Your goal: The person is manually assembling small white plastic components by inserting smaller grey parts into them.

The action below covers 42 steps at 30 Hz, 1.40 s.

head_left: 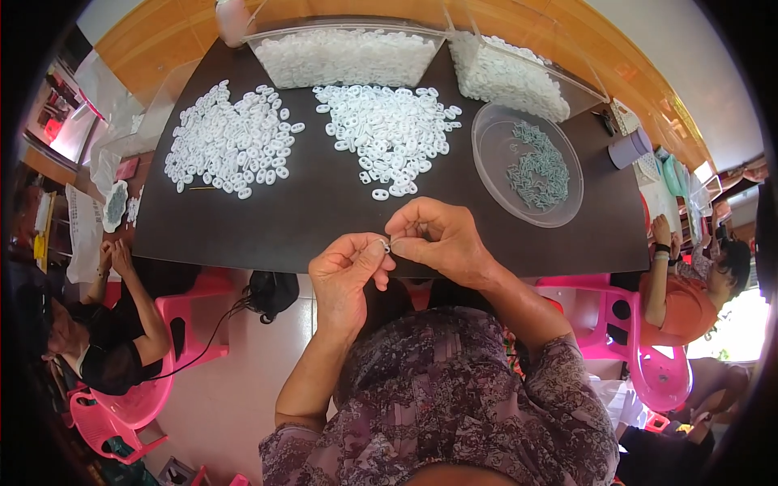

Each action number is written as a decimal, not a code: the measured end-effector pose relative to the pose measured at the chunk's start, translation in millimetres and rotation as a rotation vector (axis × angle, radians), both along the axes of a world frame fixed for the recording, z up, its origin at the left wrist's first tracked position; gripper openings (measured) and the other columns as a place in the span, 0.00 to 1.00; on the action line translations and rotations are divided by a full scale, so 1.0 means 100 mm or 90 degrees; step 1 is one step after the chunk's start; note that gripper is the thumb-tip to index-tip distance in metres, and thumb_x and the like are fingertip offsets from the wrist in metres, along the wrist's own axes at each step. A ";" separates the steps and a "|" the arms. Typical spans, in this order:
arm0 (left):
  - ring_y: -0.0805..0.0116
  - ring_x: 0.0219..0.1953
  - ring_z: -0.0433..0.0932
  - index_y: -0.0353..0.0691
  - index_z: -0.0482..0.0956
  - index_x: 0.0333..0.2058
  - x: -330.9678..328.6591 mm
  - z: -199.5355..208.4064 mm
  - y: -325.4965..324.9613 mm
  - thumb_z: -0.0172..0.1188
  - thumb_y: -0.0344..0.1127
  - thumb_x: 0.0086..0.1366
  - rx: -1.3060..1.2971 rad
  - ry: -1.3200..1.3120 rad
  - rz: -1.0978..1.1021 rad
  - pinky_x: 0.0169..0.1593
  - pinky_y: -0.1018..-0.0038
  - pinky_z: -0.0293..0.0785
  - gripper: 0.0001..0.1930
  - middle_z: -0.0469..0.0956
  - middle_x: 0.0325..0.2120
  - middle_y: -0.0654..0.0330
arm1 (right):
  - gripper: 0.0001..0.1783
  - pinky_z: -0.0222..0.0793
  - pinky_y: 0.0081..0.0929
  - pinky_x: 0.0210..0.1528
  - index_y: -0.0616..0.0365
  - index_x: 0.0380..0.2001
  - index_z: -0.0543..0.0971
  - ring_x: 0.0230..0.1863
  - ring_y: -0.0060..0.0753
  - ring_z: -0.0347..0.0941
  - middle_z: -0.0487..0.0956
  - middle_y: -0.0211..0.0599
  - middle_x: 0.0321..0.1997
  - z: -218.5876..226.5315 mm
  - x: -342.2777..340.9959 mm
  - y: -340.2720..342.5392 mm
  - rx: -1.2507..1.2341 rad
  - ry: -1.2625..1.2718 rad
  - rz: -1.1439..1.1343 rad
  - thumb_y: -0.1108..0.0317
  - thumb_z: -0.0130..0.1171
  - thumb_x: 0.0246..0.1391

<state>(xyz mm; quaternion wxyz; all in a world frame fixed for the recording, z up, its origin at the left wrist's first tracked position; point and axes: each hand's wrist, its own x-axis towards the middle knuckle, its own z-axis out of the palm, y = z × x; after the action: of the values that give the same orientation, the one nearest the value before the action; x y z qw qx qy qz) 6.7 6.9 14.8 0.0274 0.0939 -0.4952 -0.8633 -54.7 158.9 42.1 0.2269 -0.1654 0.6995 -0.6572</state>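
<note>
Nearest me is the worker's patterned shirt [454,389], both bare forearms reaching up from it toward the table [324,231]. The left hand [344,271] pinches a small white piece [386,246] between thumb and forefinger, just above the table's near edge. The right hand [442,239] comes in from the other side, its thumb and forefinger drawn narrow right beside the piece; I can't tell whether they grip anything. To either side, at about the table's near edge, stand pink chairs [194,316], with a black bag [273,296] near the left one. Farther up the table lie two loose piles of white ovals with paired holes: the left pile [231,146], with a thin yellow stick [203,189] at its near edge, and the middle pile [385,134], straight beyond the hands. Right of that, a round clear tray [493,162] holds a heap of small green hooks [539,174]. Beyond the piles, two clear bins [340,73] stand full of more white ovals. A grey cup [630,149] stands near the table's right side.
</note>
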 end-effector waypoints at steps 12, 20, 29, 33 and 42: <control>0.79 0.19 0.69 0.30 0.77 0.32 0.02 0.01 -0.06 0.58 0.29 0.61 -0.007 -0.030 -0.021 0.23 0.85 0.65 0.07 0.76 0.21 0.60 | 0.09 0.64 0.13 0.33 0.64 0.35 0.75 0.31 0.12 0.66 0.72 0.24 0.29 -0.02 0.01 -0.02 0.021 0.029 0.006 0.78 0.60 0.49; 0.80 0.19 0.68 0.30 0.77 0.31 0.05 0.01 -0.06 0.57 0.29 0.62 -0.095 -0.026 -0.011 0.23 0.85 0.64 0.07 0.75 0.20 0.62 | 0.08 0.64 0.12 0.32 0.64 0.35 0.75 0.30 0.10 0.66 0.72 0.23 0.29 -0.09 0.02 -0.05 0.042 0.045 0.010 0.78 0.60 0.49; 0.83 0.20 0.68 0.31 0.77 0.32 0.09 -0.08 -0.08 0.55 0.29 0.63 -0.114 -0.005 0.016 0.23 0.87 0.64 0.06 0.74 0.22 0.64 | 0.07 0.61 0.12 0.27 0.63 0.33 0.76 0.26 0.10 0.64 0.72 0.23 0.25 -0.14 0.13 -0.19 0.049 0.083 -0.038 0.75 0.59 0.50; 0.83 0.21 0.68 0.31 0.77 0.35 0.10 -0.05 -0.10 0.54 0.28 0.63 -0.095 0.013 0.034 0.24 0.87 0.64 0.06 0.74 0.22 0.65 | 0.05 0.61 0.16 0.27 0.61 0.32 0.77 0.25 0.13 0.63 0.71 0.24 0.24 -0.19 0.14 -0.21 0.029 0.120 -0.059 0.75 0.59 0.48; 0.81 0.23 0.70 0.29 0.77 0.41 0.15 -0.06 -0.06 0.55 0.29 0.64 -0.200 0.011 0.076 0.26 0.86 0.66 0.10 0.76 0.24 0.63 | 0.03 0.63 0.29 0.30 0.60 0.27 0.73 0.28 0.36 0.67 0.70 0.37 0.25 -0.24 0.16 -0.26 0.087 0.412 -0.078 0.78 0.56 0.47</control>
<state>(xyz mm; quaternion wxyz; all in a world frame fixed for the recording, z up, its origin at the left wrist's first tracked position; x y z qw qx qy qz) 21.2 1.2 8.7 0.0975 0.1100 -0.6171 -0.7731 -39.1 133.3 18.5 -0.0365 -0.3074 0.7865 -0.5343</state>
